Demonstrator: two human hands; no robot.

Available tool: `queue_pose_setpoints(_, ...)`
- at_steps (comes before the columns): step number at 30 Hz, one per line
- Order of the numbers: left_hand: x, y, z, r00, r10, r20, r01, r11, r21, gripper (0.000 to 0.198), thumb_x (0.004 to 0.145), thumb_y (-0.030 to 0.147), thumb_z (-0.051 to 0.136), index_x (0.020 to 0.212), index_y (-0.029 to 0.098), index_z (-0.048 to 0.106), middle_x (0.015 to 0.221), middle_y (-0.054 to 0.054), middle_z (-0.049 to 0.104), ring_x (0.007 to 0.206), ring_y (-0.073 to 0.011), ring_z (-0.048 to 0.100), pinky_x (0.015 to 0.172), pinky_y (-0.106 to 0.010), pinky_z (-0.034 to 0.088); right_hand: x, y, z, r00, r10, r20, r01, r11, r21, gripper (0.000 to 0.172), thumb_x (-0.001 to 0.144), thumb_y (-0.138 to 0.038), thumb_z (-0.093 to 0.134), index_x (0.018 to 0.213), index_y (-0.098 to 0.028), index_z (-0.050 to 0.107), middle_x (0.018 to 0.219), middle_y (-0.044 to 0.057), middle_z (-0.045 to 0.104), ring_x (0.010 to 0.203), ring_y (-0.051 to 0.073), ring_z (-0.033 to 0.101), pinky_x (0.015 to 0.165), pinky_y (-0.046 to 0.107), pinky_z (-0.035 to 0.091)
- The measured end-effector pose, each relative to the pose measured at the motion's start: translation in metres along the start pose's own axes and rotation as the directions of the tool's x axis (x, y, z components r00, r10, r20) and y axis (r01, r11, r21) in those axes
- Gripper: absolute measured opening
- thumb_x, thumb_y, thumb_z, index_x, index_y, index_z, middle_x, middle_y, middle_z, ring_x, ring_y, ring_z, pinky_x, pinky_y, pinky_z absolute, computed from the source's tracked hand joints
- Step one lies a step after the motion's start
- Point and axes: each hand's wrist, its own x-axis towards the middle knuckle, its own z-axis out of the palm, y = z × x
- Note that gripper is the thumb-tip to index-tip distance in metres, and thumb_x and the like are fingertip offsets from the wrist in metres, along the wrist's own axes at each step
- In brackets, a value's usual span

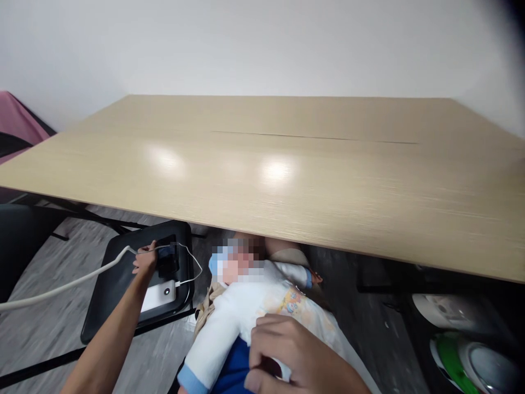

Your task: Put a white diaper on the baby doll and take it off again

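Over the black folding chair seat, my left hand has its fingers closed around a thin white cable. A black device lies beside that hand, and a white power bank with the cable plugged in rests nearer. A baby or baby doll in a white outfit with blue cuffs lies on my lap, its head blurred. My right hand is curled above its body, fingers bent toward the thumb; whatever it may hold is hidden.
A light wooden table spans the view, its front edge above the lap and chair. A thicker white cable crosses from the left. Dark chair at left; white and green items on a dark shelf at lower right.
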Motion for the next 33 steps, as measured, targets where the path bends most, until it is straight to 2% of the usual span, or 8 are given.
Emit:
queue_pose_setpoints(4,-0.086,-0.004,-0.003,0.996,0.055,0.070,-0.051,0.997,-0.063,0.056,0.106,0.075,0.038,0.100,0.026,0.064,0.111,-0.012,0.079,0.125,-0.0434,0.070,0.120,-0.065,0.045,-0.035,0.010,-0.034,0.932,0.061,-0.357,-0.022,0.994,0.112,0.036,0.116,-0.052,0.056,0.094,-0.025,0.065,0.092,0.005,0.071,0.088,0.023,0.068,0.085,0.036,0.055)
queue_pose_setpoints(7,-0.179,0.007,-0.031,0.862,0.352,0.363,-0.256,0.923,-0.287,0.062,0.103,0.086,0.039,0.081,0.029,0.053,0.079,-0.007,0.065,0.086,-0.0346,0.067,0.085,-0.049,0.058,-0.062,0.026,-0.055,0.804,0.246,-0.542,-0.263,0.964,0.047,0.033,0.114,-0.056,0.060,0.110,-0.027,0.074,0.113,0.008,0.078,0.108,0.028,0.074,0.095,0.038,0.059)
queue_pose_setpoints(11,-0.285,0.072,-0.088,0.532,0.736,0.418,-0.554,0.676,-0.486,0.053,0.110,0.072,0.046,0.082,0.032,0.064,0.090,-0.012,0.068,0.088,-0.0335,0.065,0.085,-0.050,0.057,-0.080,0.051,-0.053,0.708,0.449,-0.545,-0.514,0.857,0.039,0.053,0.107,-0.071,0.064,0.135,-0.028,0.078,0.143,0.014,0.077,0.134,0.036,0.072,0.113,0.049,0.059)
queue_pose_setpoints(13,-0.318,0.118,-0.106,0.282,0.879,0.385,-0.669,0.468,-0.578,0.042,0.114,0.063,0.049,0.105,0.032,0.076,0.109,-0.015,0.074,0.106,-0.0344,0.069,0.100,-0.053,0.057,-0.081,0.060,-0.047,0.720,0.501,-0.480,-0.549,0.834,0.048,0.058,0.107,-0.074,0.062,0.138,-0.028,0.078,0.145,0.014,0.078,0.135,0.037,0.072,0.118,0.053,0.058)
queue_pose_setpoints(16,-0.343,0.180,-0.105,-0.086,0.932,0.352,-0.729,0.182,-0.660,0.041,0.115,0.047,0.058,0.150,0.027,0.065,0.150,-0.015,0.070,0.136,-0.0306,0.064,0.117,-0.050,0.050,-0.078,0.070,-0.043,0.749,0.507,-0.426,-0.543,0.838,0.043,0.060,0.107,-0.075,0.059,0.135,-0.026,0.081,0.142,0.014,0.080,0.133,0.038,0.074,0.118,0.052,0.057)
queue_pose_setpoints(19,-0.351,0.212,-0.082,-0.258,0.904,0.341,-0.756,0.031,-0.654,0.043,0.115,0.050,0.062,0.149,0.023,0.064,0.146,-0.012,0.073,0.135,-0.0284,0.063,0.117,-0.045,0.046,-0.072,0.074,-0.049,0.765,0.497,-0.410,-0.530,0.847,0.039,0.057,0.107,-0.073,0.059,0.126,-0.024,0.084,0.135,0.014,0.083,0.126,0.037,0.077,0.112,0.047,0.058)
queue_pose_setpoints(22,-0.350,0.217,-0.064,-0.294,0.886,0.359,-0.768,0.006,-0.641,0.040,0.113,0.056,0.065,0.132,0.022,0.072,0.133,-0.011,0.076,0.124,-0.0278,0.064,0.111,-0.043,0.047,-0.067,0.079,-0.057,0.784,0.500,-0.368,-0.518,0.854,0.057,0.054,0.108,-0.071,0.060,0.117,-0.024,0.085,0.124,0.011,0.086,0.116,0.035,0.079,0.102,0.042,0.059)
queue_pose_setpoints(33,-0.341,0.208,-0.072,-0.202,0.928,0.313,-0.640,0.117,-0.759,0.020,0.113,0.039,0.070,0.124,0.024,0.078,0.127,-0.004,0.081,0.123,-0.0208,0.067,0.111,-0.035,0.047,-0.056,0.087,-0.081,0.879,0.429,-0.207,-0.435,0.900,0.017,0.042,0.112,-0.061,0.063,0.105,-0.026,0.086,0.107,0.003,0.087,0.104,0.029,0.079,0.091,0.035,0.054)
